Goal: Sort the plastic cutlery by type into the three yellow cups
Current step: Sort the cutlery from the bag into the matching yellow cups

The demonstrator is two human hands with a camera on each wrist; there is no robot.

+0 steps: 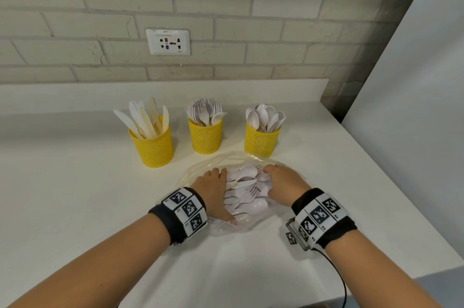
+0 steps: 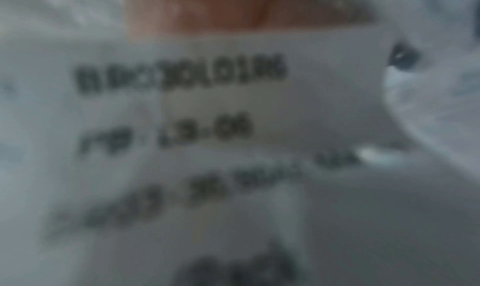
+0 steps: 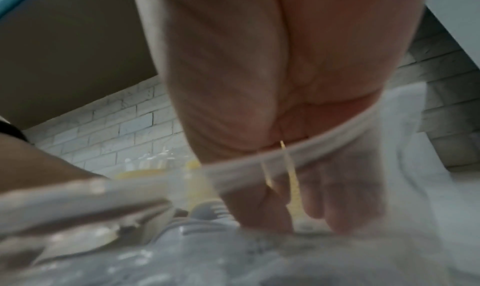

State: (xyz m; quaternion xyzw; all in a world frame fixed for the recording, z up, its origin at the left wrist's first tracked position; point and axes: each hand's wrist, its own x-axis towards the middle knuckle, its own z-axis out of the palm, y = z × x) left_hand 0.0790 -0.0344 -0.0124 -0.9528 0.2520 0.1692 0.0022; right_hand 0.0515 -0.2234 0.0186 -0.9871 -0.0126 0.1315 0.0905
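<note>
Stood far beyond the fingertips in a row by the brick wall [image 1: 226, 6]: left cup [image 1: 153, 147] holding knives [image 1: 145, 116], middle cup [image 1: 205, 138] holding forks [image 1: 206, 111], right cup [image 1: 261, 142] holding spoons [image 1: 265, 115]. Rested on the left edge of the cutlery pile [image 1: 247, 189]: left hand [image 1: 213, 187], fingers tucked under the pieces, so cannot tell whether apart or clamped. Lay between both hands on a clear plastic bag [image 1: 231, 227], on the white counter [image 1: 75, 194]: mixed forks and spoons. Pressed against the pile's right side: right hand [image 1: 283, 182], fingers [image 3: 345, 204] straight and close together behind the plastic film. Showed only blurred print on the bag [image 2: 182, 126]: left wrist view
</note>
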